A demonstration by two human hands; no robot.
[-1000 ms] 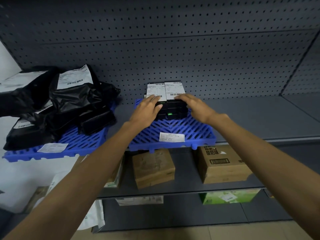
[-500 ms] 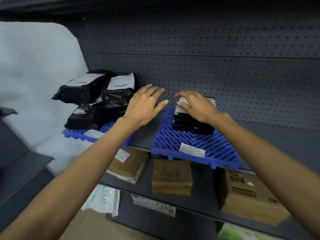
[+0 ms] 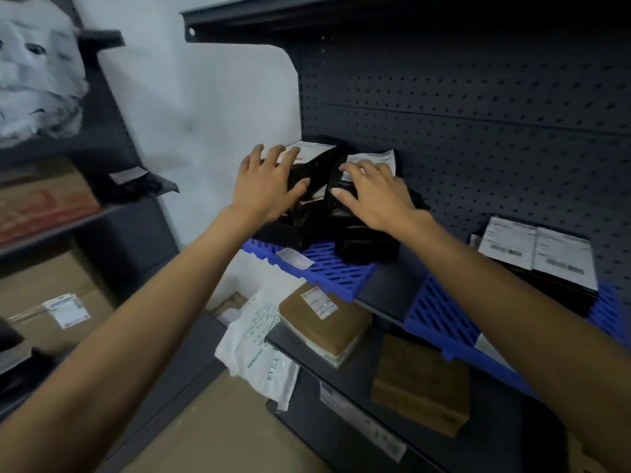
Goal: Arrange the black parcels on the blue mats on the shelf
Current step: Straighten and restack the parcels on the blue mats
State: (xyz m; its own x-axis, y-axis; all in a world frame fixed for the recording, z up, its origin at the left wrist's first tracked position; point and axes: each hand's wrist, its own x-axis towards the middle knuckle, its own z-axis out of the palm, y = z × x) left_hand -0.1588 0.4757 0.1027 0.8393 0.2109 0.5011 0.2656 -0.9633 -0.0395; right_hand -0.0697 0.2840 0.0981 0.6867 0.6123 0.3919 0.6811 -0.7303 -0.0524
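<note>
Your left hand (image 3: 264,186), right hand (image 3: 374,194): grip slack, fingers spread on black plastic parcels (image 3: 317,216), clasping nothing. Heap hides rear of blue slatted mat (image 3: 327,271).

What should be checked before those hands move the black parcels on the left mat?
1. Hands at the pile: left hand and right hand rest on the black parcels: ok.
2. Firm hold: both spread open, curled round nothing: not ok.
3. Pile tidy: parcels crumpled, overlapping: not ok.
4. Room on the left blue mat: front strip bare: ok.
5. Flat parcels on the right blue mat, labels up: ok.
6. Space behind the pile: hidden: cannot tell.
</note>
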